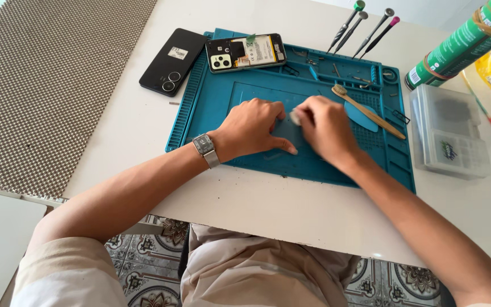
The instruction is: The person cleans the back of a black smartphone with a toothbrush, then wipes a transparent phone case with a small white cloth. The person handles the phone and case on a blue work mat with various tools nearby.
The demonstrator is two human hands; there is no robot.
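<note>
**A:** White surface [291, 210], patterned floor tiles below it, a woven grey mat [46, 79] off to the left. What sits in the middle?

**B:** A blue repair mat [313, 165] with moulded trays. Both hands work at its centre. The left hand [254, 128], a wristwatch [206, 149] on that arm, lies palm down with fingers pressed flat on the mat. The right hand [326, 128] is curled round a small pale object [295, 117], pinched at the fingertips; it is too blurred to say what it is.

**A:** How would that small thing handle?

**B:** Judging by its size, very light, easily dropped or flicked away. A fingertip pinch at its edges looks the only sensible hold, with the other hand steadying the mat.

**A:** And around them?

**B:** An opened phone [245, 52], insides exposed, rests on the mat's far edge; probably fragile, best taken by the frame sides. Its black back cover [171, 61] lies just beside it. A wooden brush [367, 112] lies right of the hands, four screwdrivers [365, 25] beyond, and a clear parts box [450, 133] and green canister [461, 42] farther right.
</note>
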